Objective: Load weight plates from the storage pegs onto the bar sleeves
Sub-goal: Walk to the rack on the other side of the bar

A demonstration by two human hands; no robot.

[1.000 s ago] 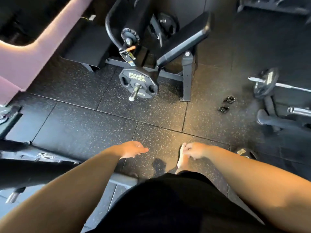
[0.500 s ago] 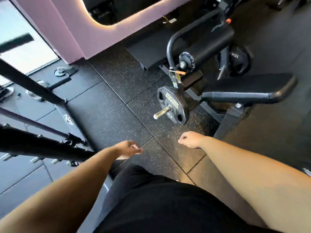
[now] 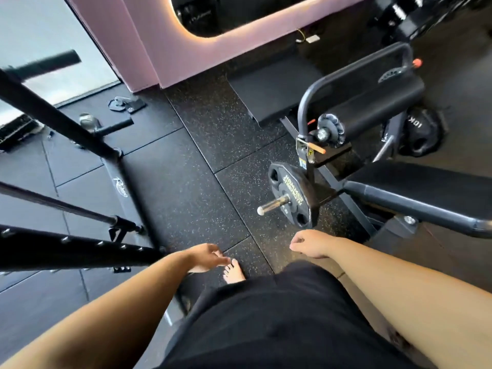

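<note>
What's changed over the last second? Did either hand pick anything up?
View swung left: the black rack entered the frame, the plate shifted right. A bare foot stepped forward. Nothing gripped or released. Left hand and right hand stay empty; plate still on its peg.

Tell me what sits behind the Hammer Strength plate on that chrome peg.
Directly behind the plate is the machine's black lever arm. The chrome peg pokes out in front of the plate. Where the peg joins the arm is covered by the plate.
</note>
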